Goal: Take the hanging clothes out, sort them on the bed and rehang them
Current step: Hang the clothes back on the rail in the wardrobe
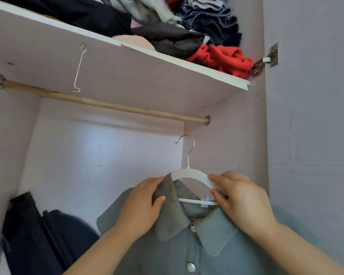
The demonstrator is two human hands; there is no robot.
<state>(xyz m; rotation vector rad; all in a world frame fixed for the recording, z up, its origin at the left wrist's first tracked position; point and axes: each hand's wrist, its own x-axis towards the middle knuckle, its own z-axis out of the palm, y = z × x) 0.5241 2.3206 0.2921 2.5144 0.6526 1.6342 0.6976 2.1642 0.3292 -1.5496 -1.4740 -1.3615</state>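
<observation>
The person is holding a grey-green shirt (pixel 213 241) on a white hanger (pixel 189 173) inside the wardrobe. Its metal hook (pixel 189 147) is hanging free below the right end of the wooden rod (pixel 107 105), not touching it. The left hand (pixel 141 203) is pinching the collar's left side between thumb and fingers. The right hand (pixel 240 197) is curling its fingers round the hanger's right arm. Two things could be going wrong from here. The left grip is pulling cloth rather than hanger, so the shirt may be slipping off that shoulder during the lift. The hook may also be missing the rod or catching the shelf (pixel 187 66) above.
</observation>
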